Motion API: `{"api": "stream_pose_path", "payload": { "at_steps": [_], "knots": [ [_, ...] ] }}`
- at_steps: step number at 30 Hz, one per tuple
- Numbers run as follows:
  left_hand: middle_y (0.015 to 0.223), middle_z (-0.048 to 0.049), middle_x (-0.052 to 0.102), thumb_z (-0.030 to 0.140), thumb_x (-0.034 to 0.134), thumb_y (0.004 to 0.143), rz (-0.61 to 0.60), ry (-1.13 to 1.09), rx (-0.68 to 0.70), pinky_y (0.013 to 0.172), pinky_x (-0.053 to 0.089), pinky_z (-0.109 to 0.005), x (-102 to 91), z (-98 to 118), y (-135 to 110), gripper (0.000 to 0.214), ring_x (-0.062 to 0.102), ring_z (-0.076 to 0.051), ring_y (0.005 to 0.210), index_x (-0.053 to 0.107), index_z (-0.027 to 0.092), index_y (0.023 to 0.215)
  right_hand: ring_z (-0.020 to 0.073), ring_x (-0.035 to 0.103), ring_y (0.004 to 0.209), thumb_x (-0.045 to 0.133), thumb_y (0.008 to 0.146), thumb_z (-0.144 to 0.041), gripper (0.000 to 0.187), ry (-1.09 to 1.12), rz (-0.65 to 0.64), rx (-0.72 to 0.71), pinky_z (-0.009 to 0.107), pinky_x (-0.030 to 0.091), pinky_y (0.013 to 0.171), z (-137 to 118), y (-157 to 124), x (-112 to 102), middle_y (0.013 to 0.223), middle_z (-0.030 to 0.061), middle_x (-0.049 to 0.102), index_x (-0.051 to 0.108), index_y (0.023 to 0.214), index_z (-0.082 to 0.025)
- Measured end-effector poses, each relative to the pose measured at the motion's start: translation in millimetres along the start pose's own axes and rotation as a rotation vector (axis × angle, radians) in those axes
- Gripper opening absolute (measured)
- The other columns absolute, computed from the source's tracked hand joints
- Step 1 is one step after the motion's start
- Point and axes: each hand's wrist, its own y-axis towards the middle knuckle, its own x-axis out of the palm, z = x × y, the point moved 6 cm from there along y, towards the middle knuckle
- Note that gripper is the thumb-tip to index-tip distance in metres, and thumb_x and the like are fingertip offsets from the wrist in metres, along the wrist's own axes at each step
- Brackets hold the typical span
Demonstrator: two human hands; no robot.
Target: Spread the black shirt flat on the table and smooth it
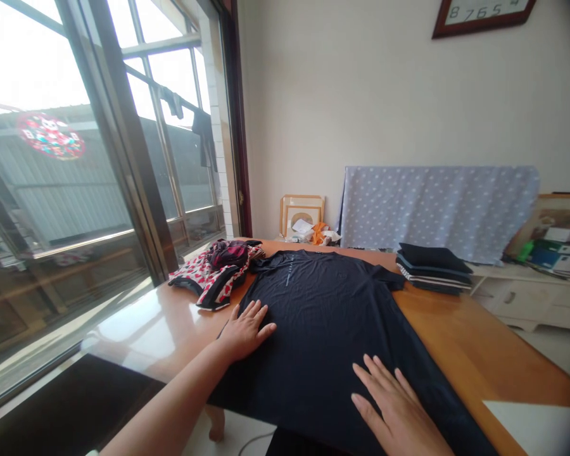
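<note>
A black T-shirt (318, 316) lies spread over the wooden table (494, 342), its collar toward the far edge and its hem by the near edge. My left hand (247, 330) rests on the left side of the shirt, fingers stretched out and palm down. Over the lower right part of the shirt is my right hand (393, 405), its fingers spread; whether it touches the cloth I cannot tell. Neither hand grips anything.
A loose heap of patterned clothes (213, 272) lies left of the shirt. Beyond its right sleeve stands a stack of folded clothes (432, 269). A white sheet-like thing (536, 424) is at the near right corner. A large window (76, 158) runs along the left.
</note>
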Motion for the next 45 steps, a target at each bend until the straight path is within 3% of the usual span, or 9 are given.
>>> {"api": "stream_pose_path", "payload": {
  "at_steps": [7,15,24,37,41,45],
  "knots": [
    [0.163,-0.0066,0.023,0.077,0.02,0.091,-0.003,-0.058,0.001,0.122,0.009,-0.049,8.1,-11,-11,0.082,0.013,-0.027,0.153,0.031,0.028,0.156,0.0314,0.035,0.145,0.039,0.097,-0.06,0.058,0.006,0.021,-0.042,0.062,0.03,0.115,-2,-3,2,0.155,0.009,0.04,0.05,0.146,-0.029],
    [0.163,-0.005,0.024,0.078,0.026,0.09,0.008,-0.035,0.046,0.123,0.008,-0.043,2.5,-18,-13,0.083,0.012,-0.026,0.153,0.032,0.027,0.156,0.0285,0.032,0.147,0.037,0.098,-0.059,0.058,0.053,0.029,-0.021,0.059,0.025,0.118,-22,-9,-16,0.156,0.0079,0.04,0.047,0.147,-0.03],
    [0.165,-0.0043,0.018,0.079,0.027,0.089,-0.004,-0.003,-0.007,0.118,-0.008,-0.057,7.7,-24,-10,0.082,0.009,-0.029,0.153,0.03,0.032,0.156,0.027,0.025,0.149,0.031,0.099,-0.061,0.062,0.07,-0.041,0.018,0.058,0.017,0.12,-26,-20,-23,0.159,0.0094,0.035,0.044,0.149,-0.027],
    [0.165,-0.0037,0.016,0.079,0.026,0.088,-0.036,0.061,-0.042,0.118,-0.006,-0.059,6.5,-31,-7,0.083,0.01,-0.029,0.153,0.026,0.033,0.157,0.0277,0.029,0.148,0.034,0.1,-0.057,0.059,0.116,-0.003,0.059,0.057,0.018,0.12,-10,-29,-30,0.156,0.0108,0.04,0.049,0.146,-0.024],
    [0.164,-0.0056,0.02,0.079,0.026,0.088,-0.022,0.087,-0.065,0.118,-0.005,-0.06,3.5,-23,-4,0.084,0.01,-0.031,0.153,0.031,0.03,0.155,0.0269,0.031,0.147,0.034,0.1,-0.056,0.057,0.167,0.011,0.048,0.056,0.02,0.12,-7,-30,-35,0.154,0.0107,0.042,0.051,0.145,-0.024],
    [0.164,-0.0057,0.023,0.076,0.022,0.091,0.018,0.057,-0.014,0.119,-0.001,-0.059,-2.9,12,3,0.082,0.012,-0.029,0.153,0.034,0.027,0.155,0.0242,0.035,0.145,0.032,0.101,-0.051,0.056,0.244,0.108,0.082,0.049,0.028,0.119,0,-27,-47,0.152,0.0117,0.045,0.053,0.143,-0.02]
  ]
}}
